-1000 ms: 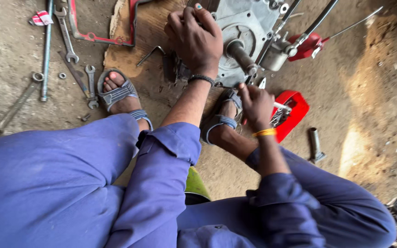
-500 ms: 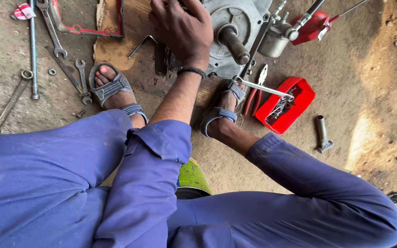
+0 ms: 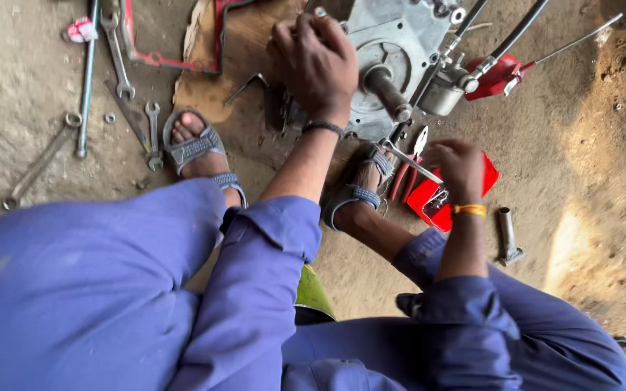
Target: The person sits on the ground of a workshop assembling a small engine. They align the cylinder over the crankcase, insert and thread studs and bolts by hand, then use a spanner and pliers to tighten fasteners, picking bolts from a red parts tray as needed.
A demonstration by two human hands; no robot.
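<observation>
1. Head view, nearest: blue work trousers and rolled blue sleeves of the seated person — soft woven cloth, both arms reaching away over the knees toward the dirt floor (image 3: 603, 166).
2. Right hand (image 3: 459, 168) — fingers curled together around a slim bright metal rod (image 3: 411, 161); a yellow band sits on the wrist. The rod's long axis runs from the hand up and leftward, its far end pointing at the engine casing. Just under this hand lies a red plastic tray (image 3: 449, 197) of small metal parts.
3. Red-handled pliers (image 3: 411, 163) lie on the floor between the tray and the sandalled right foot (image 3: 360, 192).
4. Left hand (image 3: 314, 61) — farther out, fingers closed down over the near-left edge of the engine casing (image 3: 393, 51); a dark band on the wrist. This hand is the one touching the casing; the right hand is near but apart from it.
5. Engine casing — grey cast metal, flat-faced, with a round stub shaft (image 3: 387, 90) projecting toward the camera, resting on a wooden board (image 3: 244, 54).
6. Left foot (image 3: 197, 148) in a grey strapped sandal, beside spanners (image 3: 121, 54) — steel, scattered lengthwise on the floor.
7. Farthest right: a red oil can (image 3: 498, 76) with a long thin spout.
</observation>
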